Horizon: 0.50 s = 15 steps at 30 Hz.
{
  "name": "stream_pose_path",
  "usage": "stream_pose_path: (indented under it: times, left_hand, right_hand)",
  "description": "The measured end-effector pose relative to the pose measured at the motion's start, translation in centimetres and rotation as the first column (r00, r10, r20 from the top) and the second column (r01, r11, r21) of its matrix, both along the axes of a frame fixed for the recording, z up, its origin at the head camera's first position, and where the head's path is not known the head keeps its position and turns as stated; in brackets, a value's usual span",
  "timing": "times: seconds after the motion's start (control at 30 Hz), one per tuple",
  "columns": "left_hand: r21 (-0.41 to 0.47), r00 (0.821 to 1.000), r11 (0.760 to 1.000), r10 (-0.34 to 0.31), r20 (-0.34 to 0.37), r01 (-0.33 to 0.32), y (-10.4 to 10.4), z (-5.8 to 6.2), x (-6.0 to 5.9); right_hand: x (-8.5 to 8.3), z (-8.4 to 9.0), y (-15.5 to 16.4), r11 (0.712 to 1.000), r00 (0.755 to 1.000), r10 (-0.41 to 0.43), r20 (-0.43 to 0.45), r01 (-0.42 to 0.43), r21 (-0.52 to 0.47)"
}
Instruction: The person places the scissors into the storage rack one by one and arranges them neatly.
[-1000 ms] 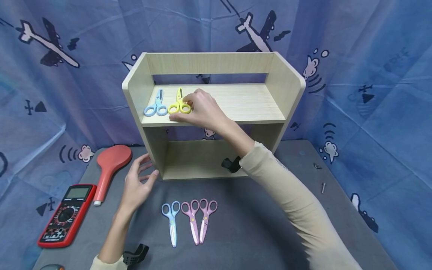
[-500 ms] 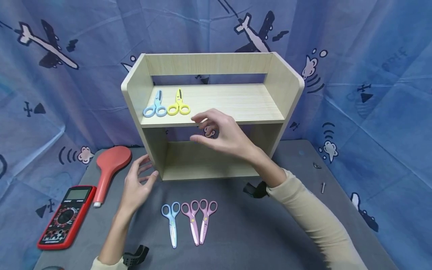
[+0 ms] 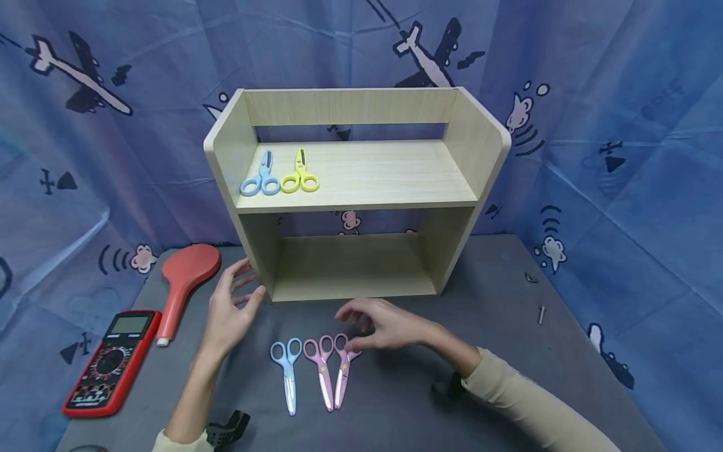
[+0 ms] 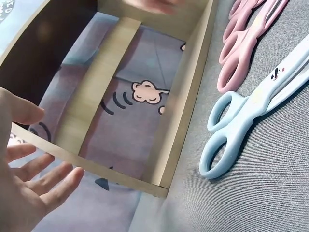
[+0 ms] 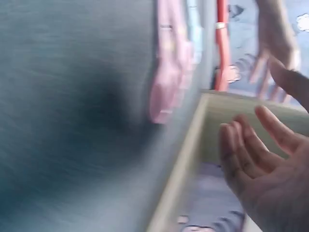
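The right hand point(image 3: 384, 326) hovers with loosely spread fingers, holding nothing, just above the handles of the right pink plastic scissors point(image 3: 342, 367) on the grey cloth. The left hand point(image 3: 228, 311), fingers apart, touches the light wooden shelf's point(image 3: 361, 176) lower left corner.

1. I'm at a staged tabletop set, not a lived-in room: a blue airplane-print cloth point(image 3: 621, 94) hangs all round me.
2. A grey-covered table point(image 3: 480, 282) carries a wooden shelf point(image 3: 361, 169) and a red multimeter point(image 3: 107, 361).

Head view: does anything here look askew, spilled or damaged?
Nothing stands out. Two scissors lie side by side on the shelf, three more in a row on the grey table. The right wrist view is blurred.
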<state>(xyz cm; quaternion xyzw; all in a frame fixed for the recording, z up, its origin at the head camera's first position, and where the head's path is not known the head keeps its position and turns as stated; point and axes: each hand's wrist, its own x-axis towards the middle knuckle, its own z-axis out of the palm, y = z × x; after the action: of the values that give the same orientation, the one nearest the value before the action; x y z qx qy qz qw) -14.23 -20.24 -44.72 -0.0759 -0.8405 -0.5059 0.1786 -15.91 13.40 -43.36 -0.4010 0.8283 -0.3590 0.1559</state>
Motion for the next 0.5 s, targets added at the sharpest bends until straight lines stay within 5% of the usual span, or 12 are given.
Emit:
stream_pose_path:
  times: [0.13, 0.2, 0.3, 0.37, 0.5]
  left_hand:
    - [0.001, 1.0, 1.0, -0.002, 0.005, 0.002, 0.0, 0.0, 0.1]
    - [-0.001, 1.0, 1.0, -0.001, 0.01, 0.001, 0.0, 0.0, 0.1]
    - [-0.011, 1.0, 1.0, 0.004, 0.015, -0.004, 0.0, 0.0, 0.1]
    - [-0.021, 1.0, 1.0, 0.007, 0.012, -0.006, 0.0, 0.1, 0.1]
    - [-0.03, 1.0, 1.0, 0.007, 0.004, -0.007, 0.1, 0.1, 0.1]
  right_hand:
    - [-0.7, -4.7, 0.8, 0.99, 0.992, 0.112, -0.055, -0.107, 0.088]
    - [-0.8, -5.7, 0.9, 0.986, 0.991, 0.125, -0.056, -0.118, 0.117]
    - [-0.8, -6.4, 0.7, 0.984, 0.994, 0.105, -0.035, -0.099, 0.148]
    - [-0.3, -5.0, 0.3, 0.986, 0.998, 0.057, 0.026, -0.06, 0.155]
    - [-0.5, -4.8, 0.4, 0.983, 0.998, 0.039, 0.04, -0.046, 0.177]
